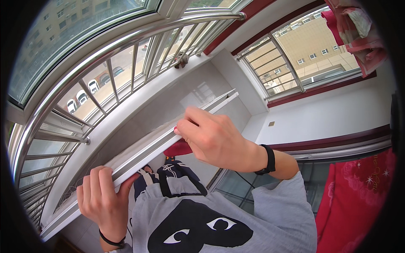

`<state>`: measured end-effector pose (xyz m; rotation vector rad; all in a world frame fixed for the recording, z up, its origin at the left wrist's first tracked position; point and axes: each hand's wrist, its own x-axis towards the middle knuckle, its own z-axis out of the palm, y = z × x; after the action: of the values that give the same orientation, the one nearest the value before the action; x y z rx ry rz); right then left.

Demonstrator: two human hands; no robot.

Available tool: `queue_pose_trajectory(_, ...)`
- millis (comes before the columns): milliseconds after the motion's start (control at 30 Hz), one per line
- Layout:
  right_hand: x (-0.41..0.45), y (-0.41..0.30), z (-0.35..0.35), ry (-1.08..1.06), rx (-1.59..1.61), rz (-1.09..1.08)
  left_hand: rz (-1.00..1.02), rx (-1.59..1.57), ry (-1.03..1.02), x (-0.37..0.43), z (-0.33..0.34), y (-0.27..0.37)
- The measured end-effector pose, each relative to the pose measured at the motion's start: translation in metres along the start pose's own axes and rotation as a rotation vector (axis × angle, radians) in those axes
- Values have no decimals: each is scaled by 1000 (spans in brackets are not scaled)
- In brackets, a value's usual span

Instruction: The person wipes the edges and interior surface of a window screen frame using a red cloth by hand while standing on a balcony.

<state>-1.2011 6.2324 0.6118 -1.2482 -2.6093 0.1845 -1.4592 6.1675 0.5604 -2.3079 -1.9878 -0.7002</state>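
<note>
A long white frame or rail (152, 148), grooved along its length, runs slantwise from the lower left to the upper right in front of me. A pale translucent sheet, perhaps mesh, lies along its far side. My left hand (102, 196) grips the rail near its lower end, fingers over the top and thumb on the near side. Higher up, my right hand (212, 136) is bent over the rail, its fingertips pinched at the edge. A bit of red shows at those fingertips; what they pinch cannot be told. Loose thin threads (71, 189) hang near my left hand.
A curved steel railing (126, 41) stands before the windows, above a white sill (126, 107). A small brown object (182, 60) sits by the bars. At the right hang a red patterned cloth (354, 199) and pink fabric (364, 41). A barred window (272, 66) is at the upper right.
</note>
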Motion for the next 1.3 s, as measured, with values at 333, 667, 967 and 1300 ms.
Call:
queue_pose_trajectory(333,-23,79,-28,46,-44,404,10,-7,10,12,6,-2)
queue_pose_trajectory(667,44,-28,16,-2,142,-35,40,82,-18,22,11,-13)
queue_pose_trajectory(967,14,34,-7,-49,117,273,-3,23,-115,18,5,-16)
queue_pose_trajectory(1300,-29,129,-50,-32,80,756,69,154,-50,22,0,-13)
